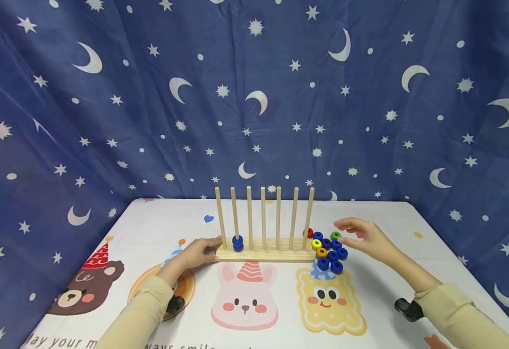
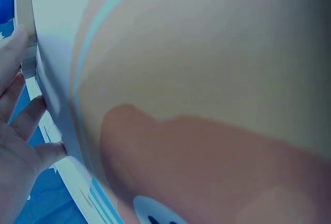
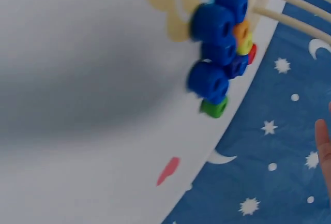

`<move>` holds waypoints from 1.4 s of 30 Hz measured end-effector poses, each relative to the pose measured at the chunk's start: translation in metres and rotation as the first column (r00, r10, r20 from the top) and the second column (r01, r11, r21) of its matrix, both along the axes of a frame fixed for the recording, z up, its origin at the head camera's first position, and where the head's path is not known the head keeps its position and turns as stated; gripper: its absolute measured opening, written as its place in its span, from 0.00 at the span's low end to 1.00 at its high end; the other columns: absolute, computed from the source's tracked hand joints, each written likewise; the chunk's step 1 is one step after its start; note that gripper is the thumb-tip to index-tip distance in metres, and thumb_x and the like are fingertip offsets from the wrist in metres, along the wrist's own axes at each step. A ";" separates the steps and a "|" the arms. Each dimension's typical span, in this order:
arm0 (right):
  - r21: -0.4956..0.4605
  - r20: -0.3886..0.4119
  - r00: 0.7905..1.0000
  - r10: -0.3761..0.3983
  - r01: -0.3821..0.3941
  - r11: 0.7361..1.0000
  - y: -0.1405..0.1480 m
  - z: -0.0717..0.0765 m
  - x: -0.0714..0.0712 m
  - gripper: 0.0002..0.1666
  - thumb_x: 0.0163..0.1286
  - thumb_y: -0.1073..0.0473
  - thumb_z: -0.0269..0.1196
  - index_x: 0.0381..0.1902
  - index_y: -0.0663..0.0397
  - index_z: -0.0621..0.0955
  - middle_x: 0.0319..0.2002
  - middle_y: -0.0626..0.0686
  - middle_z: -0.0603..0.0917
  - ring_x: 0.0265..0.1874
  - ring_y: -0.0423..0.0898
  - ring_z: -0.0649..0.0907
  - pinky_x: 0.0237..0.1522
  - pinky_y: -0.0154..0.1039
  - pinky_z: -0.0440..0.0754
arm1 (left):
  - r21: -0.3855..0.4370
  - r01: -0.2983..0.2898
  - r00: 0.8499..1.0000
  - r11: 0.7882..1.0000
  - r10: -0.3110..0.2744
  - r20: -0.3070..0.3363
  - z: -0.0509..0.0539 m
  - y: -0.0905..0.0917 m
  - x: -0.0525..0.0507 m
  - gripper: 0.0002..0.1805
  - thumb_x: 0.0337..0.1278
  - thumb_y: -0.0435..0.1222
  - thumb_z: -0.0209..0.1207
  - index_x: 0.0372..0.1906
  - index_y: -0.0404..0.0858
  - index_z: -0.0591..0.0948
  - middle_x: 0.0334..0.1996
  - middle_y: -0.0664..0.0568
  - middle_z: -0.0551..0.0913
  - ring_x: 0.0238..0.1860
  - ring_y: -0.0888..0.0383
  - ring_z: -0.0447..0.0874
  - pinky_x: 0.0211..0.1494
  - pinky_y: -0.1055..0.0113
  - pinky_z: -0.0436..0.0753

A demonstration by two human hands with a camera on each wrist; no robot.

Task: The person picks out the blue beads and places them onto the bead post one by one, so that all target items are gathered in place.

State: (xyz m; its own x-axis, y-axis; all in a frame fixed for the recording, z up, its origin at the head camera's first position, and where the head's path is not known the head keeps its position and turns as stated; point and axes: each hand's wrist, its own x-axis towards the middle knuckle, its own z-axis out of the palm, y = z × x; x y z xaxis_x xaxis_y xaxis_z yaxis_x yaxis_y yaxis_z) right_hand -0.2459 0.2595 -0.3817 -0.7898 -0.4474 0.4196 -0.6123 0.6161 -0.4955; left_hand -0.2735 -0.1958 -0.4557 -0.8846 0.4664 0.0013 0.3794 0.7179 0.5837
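A wooden peg rack (image 1: 266,255) with several upright pegs stands mid-table. Two blue beads (image 1: 237,243) sit stacked on its second peg from the left. My left hand (image 1: 197,253) holds the rack's left end, fingers toward the back and thumb at the front; the left wrist view shows the left hand (image 2: 20,131) against the base end (image 2: 28,61). Over the loose beads' right side hovers my right hand (image 1: 370,237), thumb and fingers apart with nothing between them. Nearest it lies a green bead (image 1: 335,235). In the right wrist view only some fingers (image 3: 324,151) show.
Loose beads crowd the rack's right end: several blue ones (image 1: 336,267), a yellow bead (image 1: 316,244), an orange bead (image 1: 321,252) and a red bead (image 1: 309,233). A white printed tablecloth (image 1: 381,310) lies underneath. Behind hangs a blue star-and-moon curtain (image 1: 219,121).
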 end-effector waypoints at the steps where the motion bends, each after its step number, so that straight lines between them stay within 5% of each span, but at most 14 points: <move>1: 0.010 0.004 1.000 -0.003 0.003 1.000 0.002 -0.001 0.000 0.19 0.58 0.64 0.67 0.49 0.59 0.80 0.46 0.57 0.85 0.43 0.47 0.83 0.46 0.37 0.83 | 0.004 0.002 1.000 1.000 -0.002 0.004 0.000 0.000 0.000 0.30 0.54 0.33 0.63 0.62 0.28 0.71 0.65 0.36 0.68 0.67 0.35 0.62 0.69 0.44 0.62; 12: 0.116 0.109 0.993 -0.053 0.040 0.992 0.026 -0.018 -0.008 0.22 0.60 0.59 0.67 0.51 0.62 0.79 0.47 0.60 0.84 0.45 0.57 0.82 0.47 0.53 0.82 | 0.007 0.004 1.000 1.000 -0.004 -0.001 0.000 0.000 0.000 0.29 0.54 0.33 0.63 0.61 0.28 0.72 0.65 0.36 0.68 0.66 0.34 0.62 0.69 0.43 0.62; 22: 0.120 0.223 0.975 -0.001 -0.026 0.992 0.038 -0.029 -0.027 0.22 0.62 0.61 0.65 0.51 0.71 0.77 0.48 0.69 0.81 0.45 0.64 0.82 0.42 0.53 0.83 | 0.008 0.009 1.000 1.000 -0.009 -0.009 0.003 -0.001 0.001 0.29 0.54 0.33 0.63 0.61 0.28 0.72 0.64 0.36 0.68 0.67 0.34 0.62 0.68 0.43 0.62; 31: 0.163 0.317 0.948 -0.038 -0.015 0.987 0.044 -0.049 -0.032 0.24 0.61 0.57 0.66 0.48 0.72 0.78 0.45 0.66 0.83 0.45 0.63 0.83 0.43 0.55 0.83 | 0.000 0.012 1.000 1.000 -0.012 -0.006 0.001 -0.001 0.000 0.29 0.54 0.34 0.63 0.61 0.29 0.72 0.65 0.36 0.68 0.67 0.35 0.62 0.69 0.44 0.62; 42: 0.171 0.318 0.947 0.040 -0.099 0.980 0.037 -0.058 -0.031 0.19 0.58 0.61 0.67 0.40 0.75 0.80 0.38 0.65 0.85 0.39 0.60 0.85 0.42 0.49 0.84 | -0.012 0.035 0.999 0.999 -0.035 -0.037 0.000 -0.002 0.000 0.29 0.54 0.34 0.63 0.61 0.28 0.72 0.64 0.35 0.69 0.66 0.35 0.64 0.68 0.43 0.64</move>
State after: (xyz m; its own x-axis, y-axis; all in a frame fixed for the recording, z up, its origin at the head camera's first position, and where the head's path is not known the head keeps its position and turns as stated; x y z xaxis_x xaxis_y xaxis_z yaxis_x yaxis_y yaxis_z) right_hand -0.2767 0.2963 -0.4401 -0.8318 -0.5514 0.0634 -0.4897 0.6753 -0.5516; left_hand -0.2731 -0.1980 -0.4560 -0.8671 0.4973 0.0288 0.4260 0.7103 0.5604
